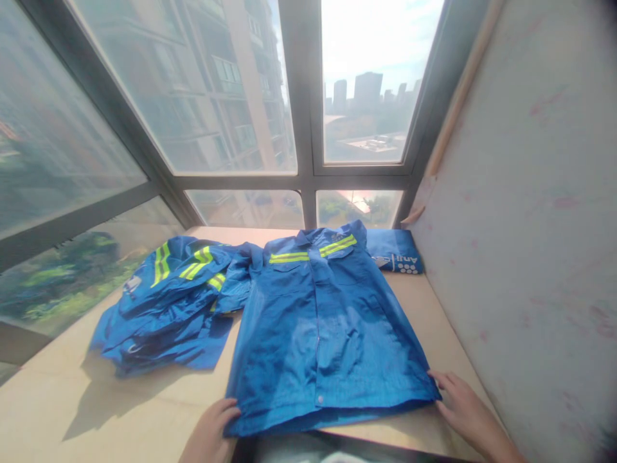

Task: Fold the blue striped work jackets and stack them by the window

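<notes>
A blue work jacket (289,315) with yellow-green reflective bands across its chest lies front side up, its collar toward the window. Its front is closed, and a snap button shows at the middle of the hem. At the hem's left corner, my left hand (214,421) pinches the cloth. The right corner is held between the thumb and fingers of my right hand (456,402). Between the hands, the hem hangs slightly open over the near edge. The jacket's sleeves are mostly out of sight.
To the left lies a crumpled blue garment (168,321) with similar bands. A folded blue bundle with white lettering (400,247) sits behind the jacket at right. All rest on a pale wooden surface (53,386), bounded by windows (241,83) and a light wall (525,225).
</notes>
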`<state>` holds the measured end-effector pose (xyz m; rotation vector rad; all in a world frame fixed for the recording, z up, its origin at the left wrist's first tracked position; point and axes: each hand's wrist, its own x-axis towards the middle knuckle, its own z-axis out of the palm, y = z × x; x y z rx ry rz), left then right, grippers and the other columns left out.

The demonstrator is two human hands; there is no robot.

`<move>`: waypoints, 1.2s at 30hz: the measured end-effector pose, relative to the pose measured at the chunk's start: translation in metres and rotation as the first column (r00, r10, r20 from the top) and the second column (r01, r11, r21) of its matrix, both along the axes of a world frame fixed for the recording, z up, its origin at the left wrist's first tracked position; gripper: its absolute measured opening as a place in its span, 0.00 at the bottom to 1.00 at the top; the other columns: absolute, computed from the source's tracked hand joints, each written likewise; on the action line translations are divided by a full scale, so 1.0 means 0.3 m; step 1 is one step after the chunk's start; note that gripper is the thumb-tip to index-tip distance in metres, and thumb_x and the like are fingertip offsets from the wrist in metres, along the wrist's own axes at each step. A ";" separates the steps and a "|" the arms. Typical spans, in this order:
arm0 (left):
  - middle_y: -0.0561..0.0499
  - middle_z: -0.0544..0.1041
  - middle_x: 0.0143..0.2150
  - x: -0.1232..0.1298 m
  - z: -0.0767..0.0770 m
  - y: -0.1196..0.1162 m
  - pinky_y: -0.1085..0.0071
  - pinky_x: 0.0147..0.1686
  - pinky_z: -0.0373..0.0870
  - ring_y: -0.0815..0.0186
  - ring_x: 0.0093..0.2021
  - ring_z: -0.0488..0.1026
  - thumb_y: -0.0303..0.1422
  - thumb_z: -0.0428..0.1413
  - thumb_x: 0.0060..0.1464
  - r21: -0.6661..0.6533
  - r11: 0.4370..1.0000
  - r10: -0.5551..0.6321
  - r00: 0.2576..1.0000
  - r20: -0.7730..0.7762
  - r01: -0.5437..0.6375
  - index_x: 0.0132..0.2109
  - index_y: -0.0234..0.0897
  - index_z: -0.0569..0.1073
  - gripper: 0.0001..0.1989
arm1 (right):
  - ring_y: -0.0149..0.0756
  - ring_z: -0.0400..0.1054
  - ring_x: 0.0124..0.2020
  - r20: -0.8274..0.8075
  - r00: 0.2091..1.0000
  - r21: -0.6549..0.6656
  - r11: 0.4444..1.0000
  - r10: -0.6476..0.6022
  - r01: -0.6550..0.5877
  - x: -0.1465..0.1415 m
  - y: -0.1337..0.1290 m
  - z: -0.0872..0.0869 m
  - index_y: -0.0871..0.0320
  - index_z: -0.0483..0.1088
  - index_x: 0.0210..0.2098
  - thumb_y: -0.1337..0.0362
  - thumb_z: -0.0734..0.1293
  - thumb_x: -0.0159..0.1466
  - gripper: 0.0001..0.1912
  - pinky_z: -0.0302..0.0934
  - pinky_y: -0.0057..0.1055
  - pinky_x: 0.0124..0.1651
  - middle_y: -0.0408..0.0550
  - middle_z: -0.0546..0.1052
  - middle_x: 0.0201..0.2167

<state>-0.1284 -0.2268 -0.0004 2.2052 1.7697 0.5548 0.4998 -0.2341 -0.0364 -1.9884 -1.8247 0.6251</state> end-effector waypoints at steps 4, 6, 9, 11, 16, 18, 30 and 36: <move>0.49 0.83 0.49 0.044 0.039 0.070 0.55 0.55 0.77 0.54 0.52 0.79 0.26 0.52 0.40 -0.009 1.000 -0.003 0.994 -0.109 0.002 0.40 0.46 0.83 0.21 | 0.45 0.73 0.51 0.175 0.984 0.034 0.999 0.020 -0.027 -0.028 0.063 0.041 0.58 0.76 0.49 0.69 0.60 0.57 0.23 0.65 0.38 0.55 0.57 0.78 0.47; 0.46 0.83 0.50 0.128 0.060 0.126 0.56 0.55 0.76 0.55 0.51 0.80 0.26 0.51 0.47 0.004 1.000 -0.010 0.997 -0.076 0.010 0.44 0.42 0.82 0.20 | 0.44 0.74 0.49 0.205 0.978 0.090 0.996 -0.031 0.012 -0.113 0.140 0.097 0.57 0.75 0.47 0.66 0.58 0.64 0.17 0.65 0.37 0.53 0.57 0.78 0.46; 0.44 0.82 0.51 0.327 0.063 0.209 0.58 0.56 0.76 0.58 0.52 0.79 0.23 0.48 0.52 0.019 0.998 -0.059 0.998 0.004 0.059 0.49 0.39 0.80 0.22 | 0.39 0.75 0.43 0.186 0.982 0.080 0.995 0.035 -0.051 -0.338 0.286 0.186 0.55 0.74 0.44 0.61 0.56 0.70 0.15 0.65 0.31 0.45 0.51 0.79 0.42; 0.43 0.80 0.54 0.469 0.050 0.246 0.58 0.57 0.75 0.58 0.55 0.77 0.21 0.47 0.52 0.004 0.992 -0.125 0.991 0.042 0.125 0.50 0.38 0.79 0.23 | 0.37 0.76 0.41 0.207 0.970 0.007 0.991 0.130 -0.134 -0.519 0.380 0.228 0.54 0.74 0.40 0.59 0.58 0.71 0.13 0.63 0.27 0.41 0.49 0.80 0.40; 0.41 0.80 0.51 0.670 0.016 0.252 0.56 0.56 0.76 0.57 0.53 0.77 0.19 0.48 0.53 -0.007 0.964 -0.264 0.963 0.063 0.265 0.50 0.35 0.78 0.22 | 0.44 0.77 0.43 0.293 0.940 -0.161 0.978 0.173 -0.130 -0.863 0.534 0.233 0.59 0.74 0.44 0.53 0.61 0.71 0.17 0.65 0.32 0.42 0.57 0.80 0.43; 0.41 0.80 0.52 0.684 0.005 0.235 0.55 0.56 0.76 0.57 0.54 0.76 0.19 0.47 0.54 -0.003 0.965 -0.262 0.963 0.061 0.262 0.51 0.34 0.77 0.22 | 0.49 0.77 0.45 0.280 0.945 -0.185 0.975 0.169 -0.119 -0.920 0.561 0.210 0.62 0.75 0.46 0.54 0.62 0.70 0.18 0.65 0.35 0.44 0.62 0.80 0.44; 0.40 0.73 0.61 0.665 -0.044 0.161 0.53 0.61 0.71 0.56 0.62 0.70 0.22 0.46 0.61 -0.012 0.967 -0.255 0.966 0.031 0.256 0.61 0.34 0.71 0.23 | 0.34 0.73 0.35 0.028 0.979 -0.131 0.972 0.200 -0.195 -0.804 0.637 0.219 0.59 0.76 0.34 0.64 0.58 0.67 0.15 0.58 0.24 0.36 0.47 0.81 0.32; 0.42 0.75 0.60 0.650 -0.007 0.153 0.52 0.60 0.70 0.51 0.63 0.68 0.18 0.49 0.51 -0.076 0.932 -0.352 0.935 0.030 0.353 0.47 0.35 0.77 0.20 | 0.32 0.73 0.35 -0.016 0.950 -0.104 0.944 0.312 -0.312 -0.829 0.622 0.225 0.58 0.77 0.36 0.61 0.60 0.68 0.14 0.58 0.23 0.36 0.45 0.81 0.32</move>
